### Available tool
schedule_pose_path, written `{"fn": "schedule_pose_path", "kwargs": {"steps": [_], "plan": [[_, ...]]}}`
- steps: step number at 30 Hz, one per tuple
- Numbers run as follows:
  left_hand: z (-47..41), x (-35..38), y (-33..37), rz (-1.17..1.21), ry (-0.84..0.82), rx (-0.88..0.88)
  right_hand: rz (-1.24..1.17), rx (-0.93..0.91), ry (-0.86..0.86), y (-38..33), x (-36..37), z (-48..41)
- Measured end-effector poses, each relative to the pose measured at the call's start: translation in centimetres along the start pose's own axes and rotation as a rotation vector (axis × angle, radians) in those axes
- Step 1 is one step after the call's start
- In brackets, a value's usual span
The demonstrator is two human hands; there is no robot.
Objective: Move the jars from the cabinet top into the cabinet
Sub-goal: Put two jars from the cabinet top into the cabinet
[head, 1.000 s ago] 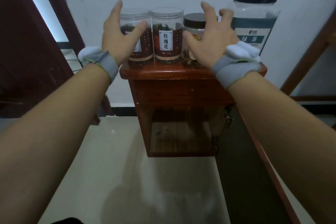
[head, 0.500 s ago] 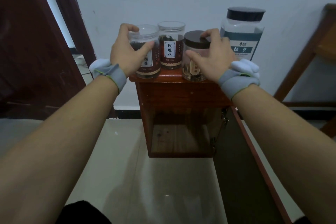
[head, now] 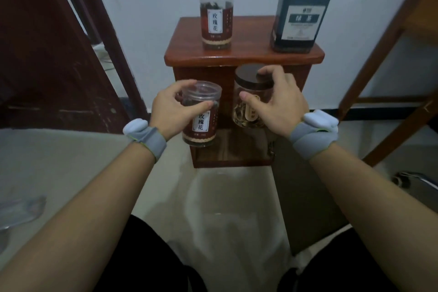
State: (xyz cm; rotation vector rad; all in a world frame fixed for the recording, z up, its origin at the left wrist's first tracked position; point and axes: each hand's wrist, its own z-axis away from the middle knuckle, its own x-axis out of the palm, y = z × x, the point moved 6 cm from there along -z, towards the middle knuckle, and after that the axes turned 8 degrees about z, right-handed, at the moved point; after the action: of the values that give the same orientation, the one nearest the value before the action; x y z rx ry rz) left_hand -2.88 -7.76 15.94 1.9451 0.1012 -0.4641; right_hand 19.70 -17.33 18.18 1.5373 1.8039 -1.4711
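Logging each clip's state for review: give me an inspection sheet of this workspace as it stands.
Surface: cabinet top, reddish wood.
Job's things: clear-lid jar and large dark-lid jar on top; second clear-lid jar and brown-lid jar held in front of the open cabinet.
Clutter: nothing seen.
Grippers: left hand grips the second clear-lid jar; right hand grips the brown-lid jar; both wear wristbands.
Cables: nothing seen.
Surroundings: white wall, dark door left, wooden frame right, tiled floor.

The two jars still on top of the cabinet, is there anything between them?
No. In the head view, only bare cabinet top lies between the small red jar and the big dark-lidded jar.
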Motion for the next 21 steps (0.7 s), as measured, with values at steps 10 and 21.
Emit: {"fn": "schedule_pose_path", "kwargs": {"steps": [10, 21], "plan": [[0.6, 6.4, -12.0, -0.173, -0.132, -0.159, 0.025, 0.153, -0.353, 8.5, 14.7, 2.0], [-3.1, 13.4, -25.6, -0.316, -0.258, -0.176, 0.178, 0.197, -0.583, 16.4, 29.8, -0.3]]}}
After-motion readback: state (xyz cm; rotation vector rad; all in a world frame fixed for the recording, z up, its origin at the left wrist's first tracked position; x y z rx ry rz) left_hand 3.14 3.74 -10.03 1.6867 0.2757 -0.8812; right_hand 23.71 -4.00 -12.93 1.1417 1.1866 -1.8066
